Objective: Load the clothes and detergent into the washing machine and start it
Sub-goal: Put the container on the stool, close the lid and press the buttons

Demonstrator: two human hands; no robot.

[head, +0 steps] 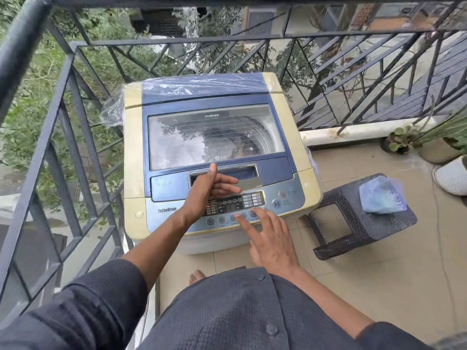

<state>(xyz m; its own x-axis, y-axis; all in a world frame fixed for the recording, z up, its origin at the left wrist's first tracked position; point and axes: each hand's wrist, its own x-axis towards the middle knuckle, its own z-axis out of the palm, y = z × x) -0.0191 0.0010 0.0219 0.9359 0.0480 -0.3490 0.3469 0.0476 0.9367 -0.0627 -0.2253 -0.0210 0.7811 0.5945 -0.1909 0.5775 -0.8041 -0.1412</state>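
Note:
A cream and blue top-loading washing machine (300, 157) stands in front of me with its glass lid (214, 135) down. Dark clothes (235, 145) show dimly in the drum through the glass. My left hand (209, 192) hovers over the lid handle and the control panel (235, 205), fingers straight, thumb up, holding nothing. My right hand (267, 238) reaches the front row of round buttons, fingers spread, its index fingertip on or just over one button. A blue detergent bag (382, 195) lies on a dark stool to the right.
The dark woven plastic stool (353, 223) stands right of the machine on the tiled floor. A black metal railing (63, 117) encloses the balcony at left and behind. Potted plants (404, 140) and a white slipper (452, 175) sit at the far right. My bare foot (197, 276) is below the machine.

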